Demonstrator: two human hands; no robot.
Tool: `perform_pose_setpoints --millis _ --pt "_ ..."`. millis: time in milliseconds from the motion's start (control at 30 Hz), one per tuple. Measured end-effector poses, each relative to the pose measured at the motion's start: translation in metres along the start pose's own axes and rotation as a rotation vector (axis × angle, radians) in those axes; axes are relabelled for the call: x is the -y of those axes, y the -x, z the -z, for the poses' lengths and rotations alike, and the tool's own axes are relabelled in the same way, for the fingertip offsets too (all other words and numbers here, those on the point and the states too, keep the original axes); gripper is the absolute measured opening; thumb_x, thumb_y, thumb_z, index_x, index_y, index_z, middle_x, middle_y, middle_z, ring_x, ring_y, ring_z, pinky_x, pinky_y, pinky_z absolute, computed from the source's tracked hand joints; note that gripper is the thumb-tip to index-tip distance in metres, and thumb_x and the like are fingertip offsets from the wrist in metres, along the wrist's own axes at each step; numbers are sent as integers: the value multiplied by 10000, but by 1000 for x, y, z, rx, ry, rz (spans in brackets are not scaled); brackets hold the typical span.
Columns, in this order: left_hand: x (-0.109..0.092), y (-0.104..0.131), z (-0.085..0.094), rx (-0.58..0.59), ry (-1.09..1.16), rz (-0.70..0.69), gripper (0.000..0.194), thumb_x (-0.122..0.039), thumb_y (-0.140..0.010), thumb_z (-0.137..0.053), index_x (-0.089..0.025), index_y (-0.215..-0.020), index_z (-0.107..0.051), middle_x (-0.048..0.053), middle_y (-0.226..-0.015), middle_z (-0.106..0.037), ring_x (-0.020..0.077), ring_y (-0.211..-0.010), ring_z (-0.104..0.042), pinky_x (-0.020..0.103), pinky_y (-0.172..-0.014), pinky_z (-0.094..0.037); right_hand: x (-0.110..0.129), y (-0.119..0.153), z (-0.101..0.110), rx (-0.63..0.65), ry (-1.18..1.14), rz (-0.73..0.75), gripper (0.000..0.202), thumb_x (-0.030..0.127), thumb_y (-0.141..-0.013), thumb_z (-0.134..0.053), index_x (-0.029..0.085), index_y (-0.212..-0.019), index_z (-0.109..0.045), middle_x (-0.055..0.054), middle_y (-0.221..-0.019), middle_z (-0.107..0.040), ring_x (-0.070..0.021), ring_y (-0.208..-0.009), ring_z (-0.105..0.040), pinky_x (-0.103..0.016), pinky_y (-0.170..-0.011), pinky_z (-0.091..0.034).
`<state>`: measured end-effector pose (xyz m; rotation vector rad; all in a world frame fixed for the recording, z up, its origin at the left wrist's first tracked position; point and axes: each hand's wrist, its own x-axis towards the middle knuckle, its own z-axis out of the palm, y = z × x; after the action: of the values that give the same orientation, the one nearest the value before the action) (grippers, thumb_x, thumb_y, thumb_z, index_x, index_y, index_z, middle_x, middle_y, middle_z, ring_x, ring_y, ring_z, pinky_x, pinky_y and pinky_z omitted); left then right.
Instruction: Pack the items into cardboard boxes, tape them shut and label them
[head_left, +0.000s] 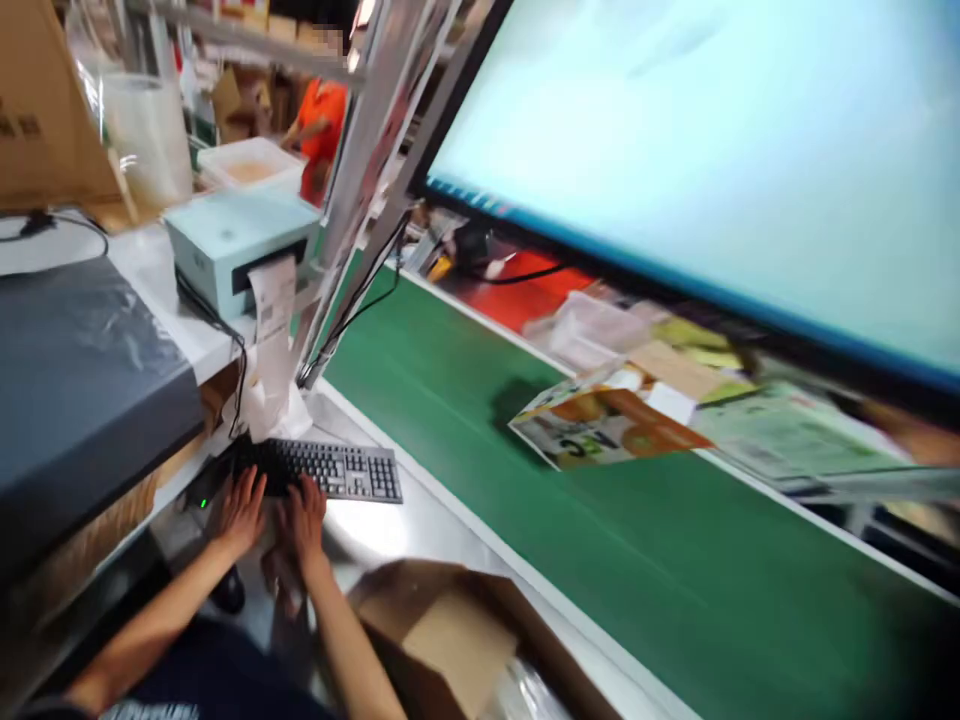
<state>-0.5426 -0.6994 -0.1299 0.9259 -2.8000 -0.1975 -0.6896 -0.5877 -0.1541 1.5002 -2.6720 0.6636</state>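
A black keyboard (341,468) lies on a shiny metal worktop in the lower left of the head view. At its left front edge is my left hand (241,515), fingers stretched out over the keys. My right hand (306,520) is just beside it, its fingers spread on or just above the keyboard's middle keys. Neither hand holds anything. A strip of printed paper labels (274,310) hangs from a pale label printer (240,235) and bunches up behind the keyboard.
A large monitor (697,150) fills the upper right. Below runs a green conveyor belt (600,540), with an orange and white carton (600,430) across its far edge. An open cardboard box (457,630) stands near my right arm. A person in orange (322,130) is farther back.
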Motion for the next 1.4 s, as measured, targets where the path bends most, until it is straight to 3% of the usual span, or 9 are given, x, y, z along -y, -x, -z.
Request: perform_pose_setpoints --millis 133,300,400,533,633,733,900,1200,1400 --pt "-4 -20 -43 -61 -67 -58 835 -62 -827 -515 -228 -1642 -440 130 -1754 -339 331 -1604 -389 609 -1287 -358 -25 -19 -20 -84 9 33 470 356 -916 -686 418 -1381 -717 -74 -1528 -646 -413 -1391 -621 -631 -1151 -510" --pt "-7 -37 -59 -14 -53 -74 847 -101 -839 -530 -284 -1657 -406 91 -1762 -309 326 -1613 -371 600 -1302 -334 -37 -29 -28 -35 -14 60 638 339 -878 -736 465 -1493 -622 -59 -1569 -615 -425 -1390 -621 -628 -1133 -503" --pt "-7 -41 -46 76 -32 -55 830 -124 -841 -543 -250 -1653 -419 117 -1762 -301 347 -1612 -369 622 -1301 -320 -24 -33 -9 -7 25 83 545 290 -905 -690 395 -1440 -686 -100 -1539 -643 -375 -1381 -623 -583 -1129 -486" --pt "-17 -31 5 248 -4 -59 827 -129 -844 -544 -186 -1657 -406 154 -1767 -286 368 -1615 -356 668 -1302 -284 -3 -30 28 148 41 28 468 221 -949 -625 342 -1389 -728 -115 -1517 -656 -307 -1377 -588 -521 -1185 -401" --pt "-18 -26 26 352 65 -124 782 -174 -894 -541 -165 -1661 -389 167 -1770 -290 369 -1632 -315 673 -1318 -244 -1 -20 25 278 -11 6 549 274 -1040 -510 270 -1589 -537 -167 -1714 -410 -336 -1565 -360 -589 -1276 -228" --pt "-14 -20 27 396 118 -128 749 -163 -916 -501 -159 -1657 -390 163 -1759 -331 341 -1637 -309 661 -1335 -215 -2 -8 10 310 -18 18 554 291 -1064 -468 269 -1616 -495 -155 -1750 -343 -332 -1600 -282 -588 -1287 -191" --pt "-19 -11 27 429 128 -70 731 -168 -937 -471 -94 -1657 -364 173 -1763 -323 328 -1645 -290 615 -1361 -177 5 -4 9 305 -1 47 547 277 -1056 -466 270 -1600 -522 -145 -1720 -405 -331 -1570 -327 -552 -1267 -230" --pt "-16 -16 22 352 100 -7 715 -165 -926 -494 -109 -1633 -407 205 -1728 -387 350 -1634 -310 624 -1338 -222 8 -3 6 290 -25 4 513 356 -1064 -508 238 -1560 -561 -161 -1714 -407 -324 -1568 -321 -553 -1268 -217" --pt "-14 -25 26 305 125 0 775 -241 -920 -555 -60 -1648 -359 252 -1669 -458 392 -1656 -228 652 -1336 -184 0 -7 10 243 -52 -11 402 321 -1049 -515 184 -1400 -653 -173 -1653 -488 -306 -1549 -338 -554 -1268 -225"
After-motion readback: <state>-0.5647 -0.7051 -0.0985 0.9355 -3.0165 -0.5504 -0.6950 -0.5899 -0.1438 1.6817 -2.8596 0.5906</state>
